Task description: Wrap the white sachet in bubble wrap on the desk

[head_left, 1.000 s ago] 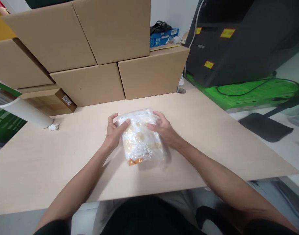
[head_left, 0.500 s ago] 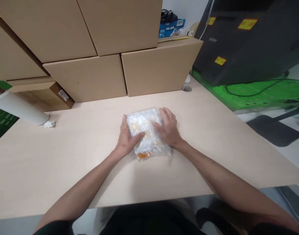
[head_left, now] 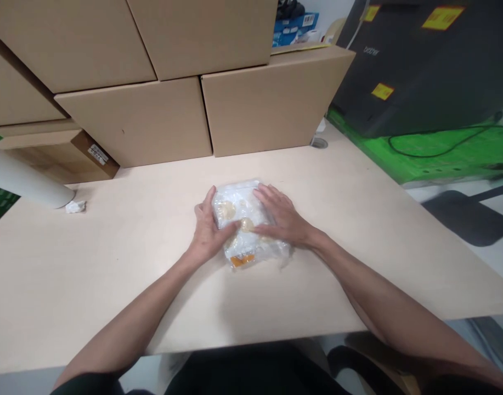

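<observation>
A flat plastic-wrapped package (head_left: 248, 211) lies on the table, its clear wrapping shiny and wrinkled. Pale yellow round patches show through it, and an orange patch sits at its near left corner. My left hand (head_left: 208, 227) grips the left side, fingers along the edge and thumb over the top. Across the right part of the package rests my right hand (head_left: 282, 216), fingers stretched out flat and thumb pointing inward. The package's right edge is partly hidden under that hand. Loose clear film sticks out at the near right.
Cardboard boxes (head_left: 152, 123) are stacked along the back of the light wooden table (head_left: 111, 285). At the left lie a white roll (head_left: 33, 178) and a crumpled white scrap (head_left: 75, 207). A black machine (head_left: 416, 77) stands on a green surface (head_left: 436, 156) at the right.
My right hand has shifted slightly, its fingers now flatter over the package and its thumb lower. The left hand stays on the left edge. The camera view has tilted a little downward.
</observation>
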The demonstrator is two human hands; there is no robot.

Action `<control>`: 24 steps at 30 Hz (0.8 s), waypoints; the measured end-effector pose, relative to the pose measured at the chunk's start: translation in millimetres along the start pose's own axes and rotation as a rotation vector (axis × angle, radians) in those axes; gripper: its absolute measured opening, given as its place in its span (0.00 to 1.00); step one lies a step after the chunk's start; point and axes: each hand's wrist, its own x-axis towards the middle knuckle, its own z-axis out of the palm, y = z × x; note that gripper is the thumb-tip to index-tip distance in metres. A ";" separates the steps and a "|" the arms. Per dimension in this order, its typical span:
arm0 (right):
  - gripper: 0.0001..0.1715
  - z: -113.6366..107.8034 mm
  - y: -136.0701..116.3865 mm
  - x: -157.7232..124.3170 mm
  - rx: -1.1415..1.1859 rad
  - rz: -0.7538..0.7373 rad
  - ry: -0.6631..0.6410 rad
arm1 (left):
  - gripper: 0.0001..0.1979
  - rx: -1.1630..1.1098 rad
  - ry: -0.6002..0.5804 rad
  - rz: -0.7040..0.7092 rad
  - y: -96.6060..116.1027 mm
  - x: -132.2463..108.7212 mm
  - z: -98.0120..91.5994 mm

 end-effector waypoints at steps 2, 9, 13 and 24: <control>0.43 2.6 0.7 -0.9 0.016 -0.030 0.065 | 0.42 0.152 0.033 0.144 3.7 -2.7 -3.5; 0.27 6.9 -3.5 -6.9 -0.031 -0.241 0.192 | 0.18 0.384 -0.284 0.531 11.6 -8.8 -10.8; 0.29 5.1 0.3 -5.2 -0.019 -0.164 0.011 | 0.28 0.375 -0.470 0.540 11.7 -7.0 -12.6; 0.33 13.4 10.7 -4.1 -0.139 -0.120 0.022 | 0.31 0.552 -0.476 0.578 7.7 -9.0 -7.6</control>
